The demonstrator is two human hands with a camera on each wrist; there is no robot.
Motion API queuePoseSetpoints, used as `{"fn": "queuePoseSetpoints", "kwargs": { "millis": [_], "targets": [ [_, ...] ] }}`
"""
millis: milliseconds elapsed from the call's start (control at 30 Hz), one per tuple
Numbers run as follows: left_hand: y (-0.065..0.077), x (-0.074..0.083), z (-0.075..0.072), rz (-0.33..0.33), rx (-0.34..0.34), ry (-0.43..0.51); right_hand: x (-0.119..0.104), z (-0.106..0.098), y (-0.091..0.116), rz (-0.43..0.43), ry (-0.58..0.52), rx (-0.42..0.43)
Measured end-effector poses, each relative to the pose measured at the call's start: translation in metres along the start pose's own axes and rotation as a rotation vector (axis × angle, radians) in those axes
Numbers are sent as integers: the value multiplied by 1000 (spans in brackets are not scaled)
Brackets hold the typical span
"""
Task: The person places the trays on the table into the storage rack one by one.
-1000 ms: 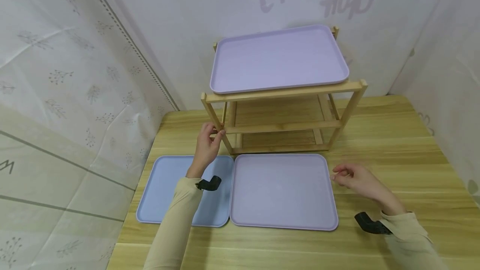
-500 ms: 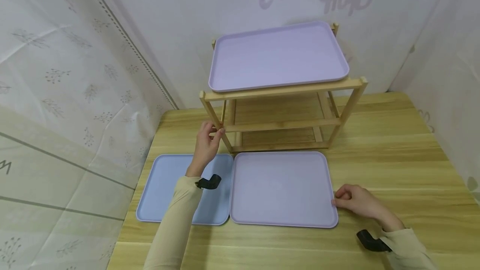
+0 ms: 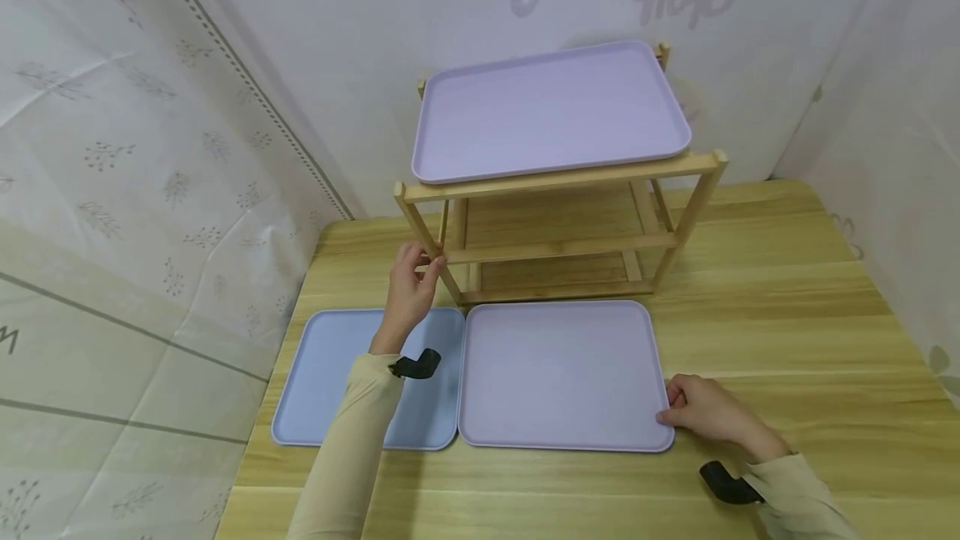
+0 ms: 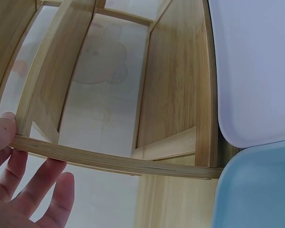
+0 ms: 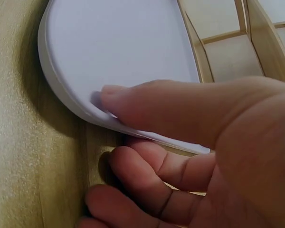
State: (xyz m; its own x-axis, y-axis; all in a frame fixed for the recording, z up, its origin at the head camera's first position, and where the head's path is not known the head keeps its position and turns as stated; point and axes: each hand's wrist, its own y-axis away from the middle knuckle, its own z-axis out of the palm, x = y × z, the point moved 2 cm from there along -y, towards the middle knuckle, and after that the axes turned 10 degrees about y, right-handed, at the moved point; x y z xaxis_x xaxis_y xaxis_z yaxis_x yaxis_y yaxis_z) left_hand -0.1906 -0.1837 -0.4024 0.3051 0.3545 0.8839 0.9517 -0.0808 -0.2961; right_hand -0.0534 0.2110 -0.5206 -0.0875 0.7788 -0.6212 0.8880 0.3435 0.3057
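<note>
Right grip [image 3: 708, 408], wooden table [image 3: 780, 290], patterned curtain [image 3: 142, 165]

The lower-centre lilac tray [image 3: 566, 375] and lower-left blue tray [image 3: 330, 377] look smooth, matt plastic; the upper-centre rack [image 3: 562, 250] is wood. The tabletop [image 3: 765, 315] looks wood-grained; the upper-left curtain [image 3: 150, 115], creased cloth.

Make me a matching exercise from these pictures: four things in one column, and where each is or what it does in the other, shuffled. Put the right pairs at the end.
Things:
1. blue tray
2. upper purple tray
3. left hand
4. right hand

Places and states:
A. grips the lower purple tray at its right end
B. lies on the table
C. grips the wooden rack at its left side
D. sits on top of the rack

Pairs: 1-B, 2-D, 3-C, 4-A
</note>
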Motion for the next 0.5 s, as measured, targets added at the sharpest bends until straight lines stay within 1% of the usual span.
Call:
{"fn": "queuePoseSetpoints", "kwargs": {
  "millis": [233, 500],
  "targets": [
    [1, 0, 0, 3, 5, 4, -2, 1, 0, 40, 23, 4],
    [1, 1, 0, 3, 2, 9, -4, 2, 1, 53, 64, 32]
  ]
}}
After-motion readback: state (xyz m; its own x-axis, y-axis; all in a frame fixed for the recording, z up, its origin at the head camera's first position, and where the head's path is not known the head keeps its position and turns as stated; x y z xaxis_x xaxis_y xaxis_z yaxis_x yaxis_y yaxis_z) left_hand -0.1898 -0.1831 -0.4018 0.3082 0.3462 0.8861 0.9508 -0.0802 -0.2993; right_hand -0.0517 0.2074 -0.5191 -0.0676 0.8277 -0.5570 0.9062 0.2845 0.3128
